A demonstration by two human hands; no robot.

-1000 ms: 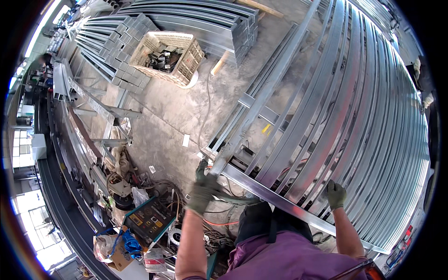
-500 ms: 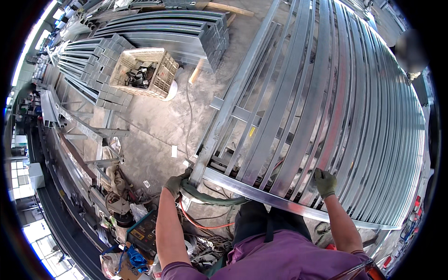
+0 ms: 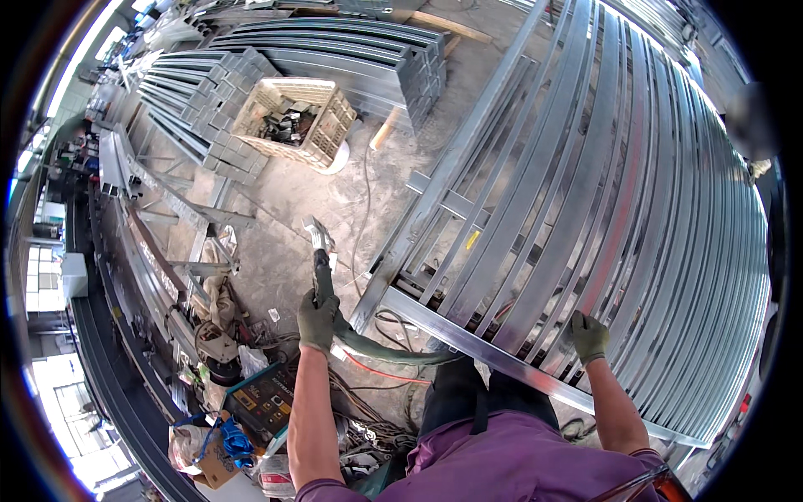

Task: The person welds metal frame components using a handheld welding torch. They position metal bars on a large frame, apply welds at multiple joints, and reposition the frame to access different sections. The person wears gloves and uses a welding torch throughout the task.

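My left hand (image 3: pixel 318 325), in a dark green glove, is closed round the dark handle of a torch-like tool with a silver metal head (image 3: pixel 318 233), which looks like a welding gun. A thick green-sleeved cable (image 3: pixel 393 355) runs from its grip toward my legs. The tool is off to the left of the metal frame, over the floor. My right hand (image 3: pixel 590 336), also gloved, is closed and rests at the near ends of the frame's long galvanized bars (image 3: pixel 548 243). What its fingers hold, if anything, is hidden. The frame's front rail (image 3: pixel 468 343) crosses just before my legs.
A beige plastic crate (image 3: pixel 322 134) of dark metal pieces stands on the floor, beside stacked steel profiles (image 3: pixel 335 58). At lower left sit a control box with a yellow-marked panel (image 3: pixel 259 402) and tangled cables (image 3: pixel 360 410). An orange hose (image 3: pixel 385 370) lies near my legs.
My left hand has brought the tool up, its silver head now showing beyond the frame's corner, pointing away. My right hand stays at the bars. The whole view has shifted a little.
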